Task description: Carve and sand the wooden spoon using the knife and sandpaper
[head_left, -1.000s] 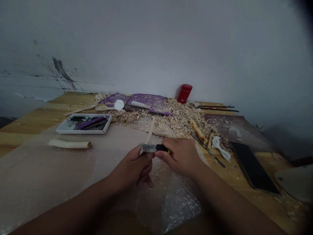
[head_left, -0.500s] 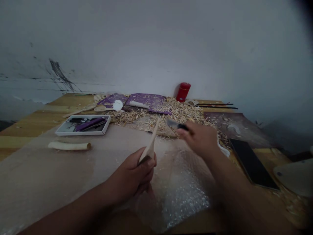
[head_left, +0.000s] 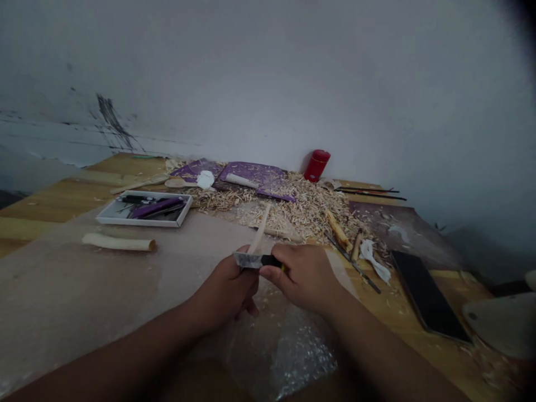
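Note:
My left hand (head_left: 228,290) is closed round the near end of a thin pale wooden stick (head_left: 260,228) that points away from me toward the shavings. My right hand (head_left: 305,274) grips a knife (head_left: 254,260) by its dark handle. The flat grey blade lies crosswise against the stick just above my left fingers. Both hands work over a sheet of bubble wrap (head_left: 299,352) on the paper-covered table (head_left: 75,279).
A heap of wood shavings (head_left: 301,206) lies beyond the hands, with carving tools (head_left: 347,245), a red canister (head_left: 316,165) and purple sheets (head_left: 255,173). A white tool tray (head_left: 144,209) and a pale wooden piece (head_left: 119,243) lie left. A black slab (head_left: 427,293) lies right.
Half a second ago my right hand had swung the knife out to the right, away from the stick. It has come back, and the blade rests across the stick by my left hand again.

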Demonstrator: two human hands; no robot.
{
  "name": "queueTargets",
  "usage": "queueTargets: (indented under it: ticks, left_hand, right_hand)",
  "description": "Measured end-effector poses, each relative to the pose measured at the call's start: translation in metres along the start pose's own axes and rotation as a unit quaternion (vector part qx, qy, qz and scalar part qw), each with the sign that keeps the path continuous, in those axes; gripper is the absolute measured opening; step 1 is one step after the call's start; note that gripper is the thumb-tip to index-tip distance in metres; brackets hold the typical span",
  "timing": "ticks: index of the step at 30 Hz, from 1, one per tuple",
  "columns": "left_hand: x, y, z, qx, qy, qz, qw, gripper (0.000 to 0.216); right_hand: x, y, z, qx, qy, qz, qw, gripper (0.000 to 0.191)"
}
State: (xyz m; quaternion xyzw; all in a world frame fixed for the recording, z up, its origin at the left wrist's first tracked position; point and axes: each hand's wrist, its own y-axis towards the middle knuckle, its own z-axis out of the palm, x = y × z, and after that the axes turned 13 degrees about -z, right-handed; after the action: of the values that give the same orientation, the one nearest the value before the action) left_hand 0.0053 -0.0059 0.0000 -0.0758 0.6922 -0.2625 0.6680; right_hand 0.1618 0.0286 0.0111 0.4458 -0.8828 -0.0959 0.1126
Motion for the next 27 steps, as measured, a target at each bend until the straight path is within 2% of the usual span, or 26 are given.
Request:
queueTargets:
  ticks: [4, 9, 11, 14, 15, 17, 20, 22, 27]
  left_hand:
    - [-0.001, 0.001, 0.001, -0.051, 0.047, 0.022, 0.997, 0.008]
    - [0.004, 0.002, 0.0, -0.005, 0.008, -0.018, 1.0, 0.016]
    - [0.006, 0.0, 0.0, 0.009, -0.006, -0.026, 1.0, 0.017]
    - [0.005, -0.002, -0.002, 0.031, -0.027, -0.014, 0.999, 0.018]
    - [0.005, -0.002, -0.002, 0.037, -0.036, -0.01, 0.999, 0.018]
    - [0.003, -0.001, -0.003, 0.042, -0.043, -0.01, 0.998, 0.019]
    - [0.002, 0.002, -0.003, 0.02, -0.035, -0.007, 0.999, 0.017]
    - [0.001, 0.003, -0.003, -0.001, -0.019, 0.004, 1.0, 0.013]
    - [-0.002, 0.0, -0.001, -0.058, 0.055, 0.049, 0.996, 0.007]
  right_hand:
    - [0.0, 0.0, 0.001, -0.001, -0.037, 0.009, 0.999, 0.045]
    - [-0.01, 0.0, 0.001, -0.027, -0.103, 0.011, 0.994, 0.044]
    - [-0.023, -0.004, -0.003, -0.044, -0.145, 0.061, 0.987, 0.047]
    - [-0.046, -0.012, -0.01, -0.103, -0.206, 0.194, 0.954, 0.048]
    - [-0.05, -0.014, -0.012, -0.121, -0.204, 0.214, 0.948, 0.048]
    - [-0.047, -0.014, -0.012, -0.123, -0.17, 0.193, 0.958, 0.047]
    - [-0.022, -0.006, -0.005, -0.06, -0.093, 0.075, 0.991, 0.045]
    - [-0.005, 0.0, 0.0, -0.031, -0.068, 0.02, 0.997, 0.046]
    - [0.005, 0.002, 0.003, -0.012, -0.063, -0.002, 0.998, 0.048]
